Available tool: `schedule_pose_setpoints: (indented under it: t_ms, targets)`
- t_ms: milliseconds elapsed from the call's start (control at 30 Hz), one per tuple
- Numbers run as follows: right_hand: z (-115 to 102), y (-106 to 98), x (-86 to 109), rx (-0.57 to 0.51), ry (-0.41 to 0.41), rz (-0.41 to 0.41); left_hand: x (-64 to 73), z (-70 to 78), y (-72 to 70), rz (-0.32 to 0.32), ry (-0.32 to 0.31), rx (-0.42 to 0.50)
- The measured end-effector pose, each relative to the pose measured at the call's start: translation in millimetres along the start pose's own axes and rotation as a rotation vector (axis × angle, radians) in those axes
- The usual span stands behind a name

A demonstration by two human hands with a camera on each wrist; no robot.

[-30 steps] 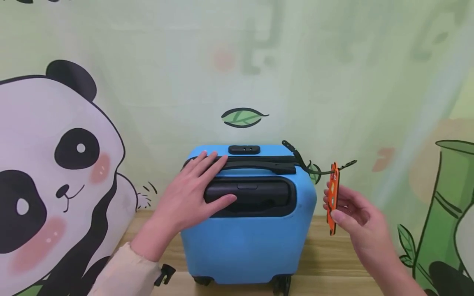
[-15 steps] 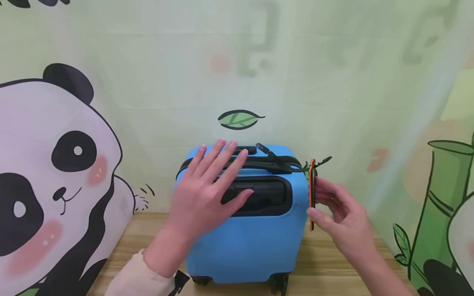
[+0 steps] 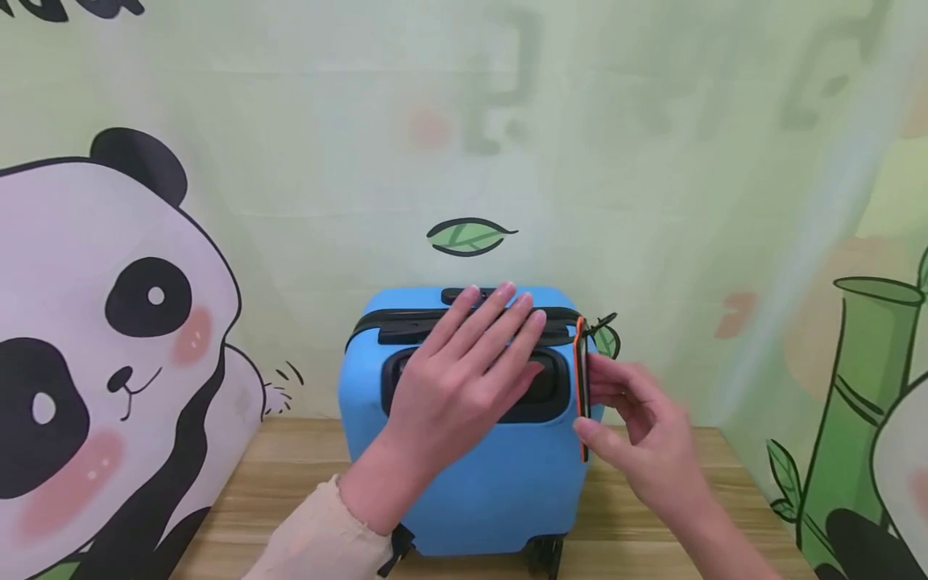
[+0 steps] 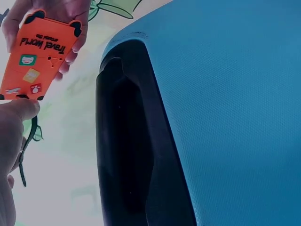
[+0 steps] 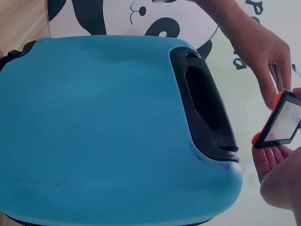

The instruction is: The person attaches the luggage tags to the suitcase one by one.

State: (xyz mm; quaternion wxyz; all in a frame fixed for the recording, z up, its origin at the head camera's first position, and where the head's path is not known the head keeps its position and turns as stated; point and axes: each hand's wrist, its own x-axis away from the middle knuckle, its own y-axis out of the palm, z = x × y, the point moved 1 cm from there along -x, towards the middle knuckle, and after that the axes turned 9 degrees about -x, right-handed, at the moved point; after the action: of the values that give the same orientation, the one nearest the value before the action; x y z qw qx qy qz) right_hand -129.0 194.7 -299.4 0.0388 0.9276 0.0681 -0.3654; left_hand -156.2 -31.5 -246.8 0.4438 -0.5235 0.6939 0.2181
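In my right hand I hold an orange luggage tag by its edges, thumb on the near side and fingers behind. It stands upright, edge-on in the head view, at the right side of a blue suitcase. "Travel World" and small pictures decorate its orange face; a white card in a black frame shows on the back. A black strap hangs from its end. My left hand reaches over the suitcase's black handle with fingers straight, its thumb right at the strap end of the tag.
The suitcase stands on its wheels on a wood-grain surface. Behind it hangs a pale green backdrop printed with a panda, bamboo and leaves. A black combination lock sits on the suitcase top.
My right hand has brought the tag leftward to the suitcase's side, and the tag has turned edge-on. My left hand has slid right across the suitcase toward the tag and now hides the strap's left end.
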Motion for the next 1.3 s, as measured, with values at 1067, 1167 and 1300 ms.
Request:
schedule_pose_setpoints:
  t_ms: [1067,1167,1300]
  targets:
    - [12,26,8.8,0.237,-0.049,0.017,16.2,-10.6,14.8,-0.074,-0.185,0.274]
    - [12,27,8.5,0.247,-0.061,0.015,14.8,-10.6,15.4,-0.077,-0.200,0.316]
    - [12,28,8.3,0.245,-0.053,0.008,13.3,-9.8,16.2,-0.076,-0.215,0.358]
